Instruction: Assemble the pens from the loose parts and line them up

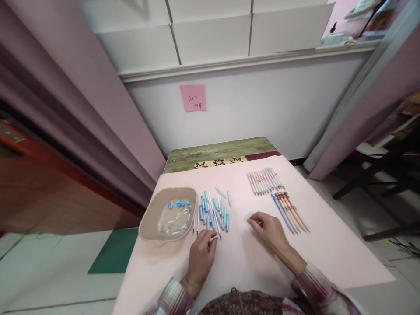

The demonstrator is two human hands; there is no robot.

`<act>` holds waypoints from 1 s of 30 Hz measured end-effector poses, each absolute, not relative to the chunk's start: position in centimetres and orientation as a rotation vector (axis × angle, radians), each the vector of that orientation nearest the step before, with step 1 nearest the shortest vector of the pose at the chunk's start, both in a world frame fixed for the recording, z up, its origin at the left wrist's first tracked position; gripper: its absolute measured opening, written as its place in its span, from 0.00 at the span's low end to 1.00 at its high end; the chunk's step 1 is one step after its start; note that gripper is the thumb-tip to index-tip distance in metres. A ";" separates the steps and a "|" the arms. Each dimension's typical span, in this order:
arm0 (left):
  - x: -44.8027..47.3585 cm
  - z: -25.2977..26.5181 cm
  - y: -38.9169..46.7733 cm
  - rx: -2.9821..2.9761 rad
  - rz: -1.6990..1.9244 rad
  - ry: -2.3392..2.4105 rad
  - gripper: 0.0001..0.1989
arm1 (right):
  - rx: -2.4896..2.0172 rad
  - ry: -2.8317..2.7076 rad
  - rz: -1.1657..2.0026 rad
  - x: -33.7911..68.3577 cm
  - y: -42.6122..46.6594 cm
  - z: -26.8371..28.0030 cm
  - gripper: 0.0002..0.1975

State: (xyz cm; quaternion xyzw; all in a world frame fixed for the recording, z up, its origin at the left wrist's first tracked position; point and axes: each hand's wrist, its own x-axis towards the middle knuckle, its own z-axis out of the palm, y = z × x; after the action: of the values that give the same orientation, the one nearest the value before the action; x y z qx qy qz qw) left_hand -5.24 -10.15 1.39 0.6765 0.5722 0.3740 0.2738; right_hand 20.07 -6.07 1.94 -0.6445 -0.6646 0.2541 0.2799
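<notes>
My left hand [202,251] is low over the pink tabletop, fingers curled and thumb drawn in, at the near edge of a loose pile of pen parts. In that pile lie blue pen barrels [227,222] and thin white refills [217,227] with dark tips; one tip ends beside my left thumb. Whether anything small sits in those fingers is hidden. To the right of the pile, my right hand [267,229] hovers or rests with its fingers bent together, and nothing shows in them. Two pale blue tapered pieces [229,198] lie beyond the pile.
A beige plastic basin [151,218] at left holds blue bits and small clear-white pieces. At right are a row of slim pens [265,181] and a group of brown and blue pens [288,212]. A white wall [229,109] with a pink note [193,98] stands behind the table.
</notes>
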 end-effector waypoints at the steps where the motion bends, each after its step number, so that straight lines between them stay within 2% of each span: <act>1: -5.6 0.9 -10.2 1.918 1.021 1.535 0.08 | -1.686 -1.801 0.735 18.8 -5.7 1.8 0.12; 7: -6.6 -1.5 -10.8 2.304 1.032 1.588 0.11 | -1.562 -1.828 0.674 13.4 -2.3 0.3 0.09; 10: -6.6 -1.6 -10.9 2.384 1.035 1.676 0.12 | -1.532 -1.806 0.587 12.4 -1.1 -0.6 0.11; 19: -6.3 -1.4 -10.7 2.422 0.966 1.831 0.08 | -1.340 -1.965 0.442 12.2 -3.0 -2.1 0.08; 25: -6.1 -1.5 -10.7 2.378 0.913 1.938 0.14 | -1.525 -2.137 0.317 11.2 -4.2 -2.0 0.12; 30: -5.9 -1.4 -10.5 2.381 0.829 1.968 0.15 | -1.626 -2.061 0.317 10.2 -4.5 -2.2 0.09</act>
State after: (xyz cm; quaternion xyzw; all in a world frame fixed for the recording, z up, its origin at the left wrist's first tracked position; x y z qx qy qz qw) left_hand -5.94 -10.50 -1.45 0.7441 0.6151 0.2590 -0.0283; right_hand 10.22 -4.50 -2.16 -0.5960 -0.7554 0.1164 0.2461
